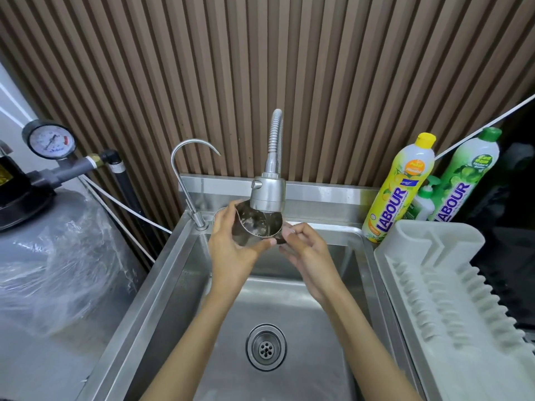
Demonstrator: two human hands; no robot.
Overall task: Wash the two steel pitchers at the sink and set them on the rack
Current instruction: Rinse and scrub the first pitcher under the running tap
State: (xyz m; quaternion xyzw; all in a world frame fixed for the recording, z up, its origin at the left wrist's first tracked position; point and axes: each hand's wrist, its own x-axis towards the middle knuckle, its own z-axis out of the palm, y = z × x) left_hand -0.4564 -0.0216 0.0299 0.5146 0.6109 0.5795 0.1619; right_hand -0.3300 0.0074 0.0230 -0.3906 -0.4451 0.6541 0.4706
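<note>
A steel pitcher (257, 224) was held under the tap head (267, 195) at the 12 o'clock edge of the sink (162, 273), mouth tilted toward the viewer. The left hand (231, 244) gripped its body from 9 o'clock; the right hand (301, 244), at 3 o'clock and nearer the rack (434, 270), had curled fingers whose hold could not be made out

I stood in a kitchen wash-up corner: a deep stainless steel sink (275, 302) sat under a flexible steel spray tap (267, 195), against brown slatted wall panelling (318, 68). A yellow dish-soap bottle (399, 189), a green dish-soap bottle (463, 180) and a white plastic dish rack (434, 285) stood beside it.
</note>
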